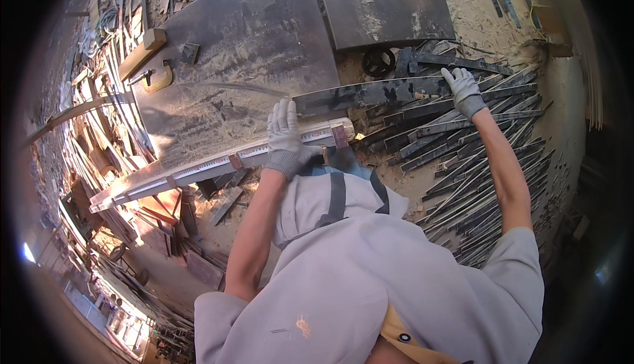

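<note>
Both my hands wear pale work gloves. A long dark board strip (376,94) reaches from the metal table's edge out to the right. My right hand (464,92) grips its right end, the thumb side hidden. My left hand (285,138) lies with fingers stretched flat on the table (244,53), beside the strip's left end, its thumb pointing right. Under its wrist side runs a rail with a measuring scale (211,164) along the table's near edge. A worn end block (341,131) sits at the rail's right end.
A heap of dark strips (462,159) lies at the right. A second metal plate (383,4) adjoins the table at the back, with a black handwheel (378,63) below it. A wooden block (142,53) and a yellowish piece (158,78) stand at the left. Offcuts (99,139) pile beyond.
</note>
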The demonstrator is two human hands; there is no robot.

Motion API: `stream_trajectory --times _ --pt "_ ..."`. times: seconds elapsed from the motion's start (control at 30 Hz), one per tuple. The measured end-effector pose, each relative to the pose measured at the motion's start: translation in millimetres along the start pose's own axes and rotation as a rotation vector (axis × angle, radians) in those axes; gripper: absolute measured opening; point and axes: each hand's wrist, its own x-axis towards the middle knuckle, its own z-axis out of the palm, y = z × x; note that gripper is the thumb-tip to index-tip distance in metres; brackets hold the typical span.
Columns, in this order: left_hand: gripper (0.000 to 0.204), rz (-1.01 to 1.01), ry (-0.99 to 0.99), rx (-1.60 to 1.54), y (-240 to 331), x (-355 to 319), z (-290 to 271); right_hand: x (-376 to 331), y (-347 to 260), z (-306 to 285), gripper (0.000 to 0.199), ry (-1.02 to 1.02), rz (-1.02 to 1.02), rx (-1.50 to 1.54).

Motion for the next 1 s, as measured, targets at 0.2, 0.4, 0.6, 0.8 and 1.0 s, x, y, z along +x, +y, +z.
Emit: stream_trajectory --times 0.2,0.4,0.6,0.8,1.0 --pt "0.152 0.004 -0.110 0.085 6 0 1 -9 -7 26 0.065 0.057 -0.041 0.048" --pt "0.152 -0.157 -0.066 0.029 -20 -21 -11 -1 -17 16 0.061 0.013 -0.075 0.061" --pt "0.151 -0.245 -0.071 0.056 -54 -51 -26 6 -30 2 0.062 -0.086 -0.102 0.062" --pt "0.155 -0.178 -0.017 0.059 -49 -50 -17 8 -33 0 0.064 -0.060 -0.110 0.062" --pt "0.153 -0.071 -0.084 0.078 -31 -25 -6 10 -33 -2 0.061 -0.072 -0.119 0.057"
